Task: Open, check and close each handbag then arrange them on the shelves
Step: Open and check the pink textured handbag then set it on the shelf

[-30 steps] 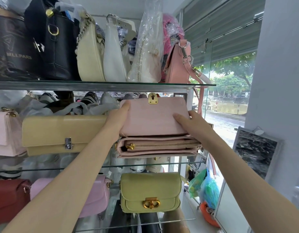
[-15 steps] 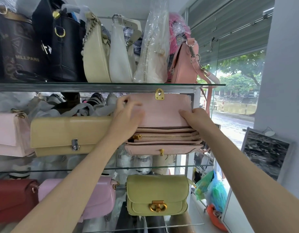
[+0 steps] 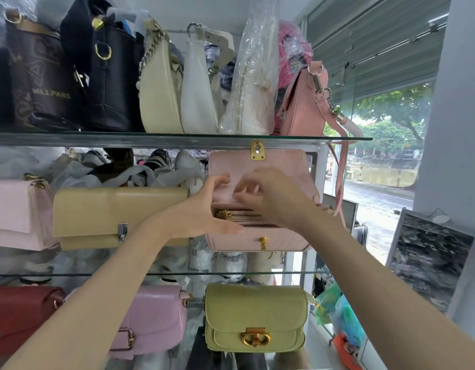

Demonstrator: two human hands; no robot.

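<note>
Glass shelf point(image 3: 177, 142), middle tier, right end: pink handbag point(image 3: 281, 243), flap raised, light, soft-sided; best held by its stiffer body edges. Left hand point(image 3: 204, 209) grips its left end; right hand point(image 3: 271, 198), blurred, fingers curled into the open top near the zip.

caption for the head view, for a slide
Both hands, left and right, check inside an open pink handbag on the middle glass shelf.
</note>
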